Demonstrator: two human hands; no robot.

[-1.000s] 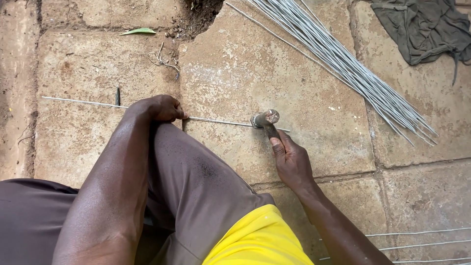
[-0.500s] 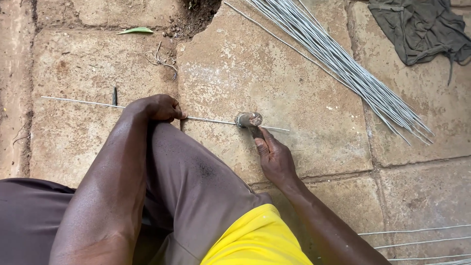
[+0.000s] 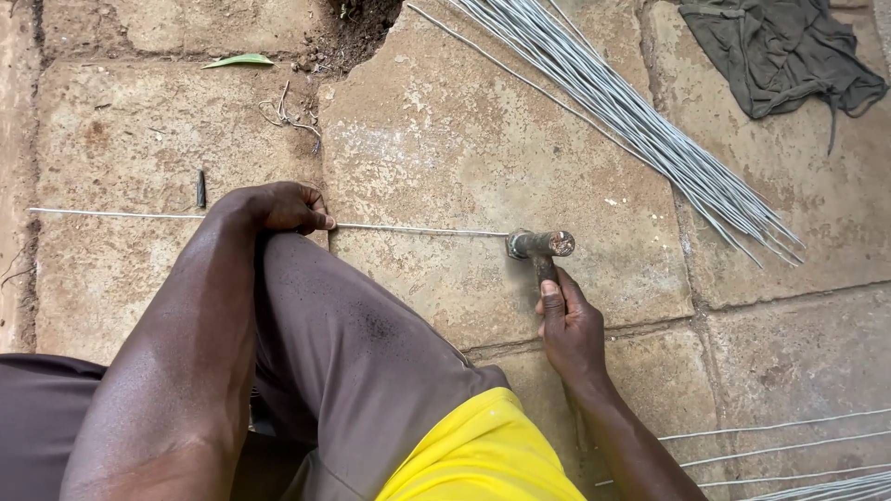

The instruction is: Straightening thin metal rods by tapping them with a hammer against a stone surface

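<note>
Steel wire point(image 3: 418, 229) pinned flat by clenched left hand point(image 3: 278, 206); right hand point(image 3: 568, 325) grips hammer point(image 3: 540, 247), best w/ light, square taps.

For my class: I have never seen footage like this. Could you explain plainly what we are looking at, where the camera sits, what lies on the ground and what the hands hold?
The camera is worn on a person's head and looks down at their own two bare hands. The left hand presses a thin straight wire flat on the stone paving. The right hand grips a small hammer, whose head rests on the wire. Farther off lie a bundle of similar wires, a dark cloth, a green leaf and a small dark peg. More wires lie at lower right.
</note>
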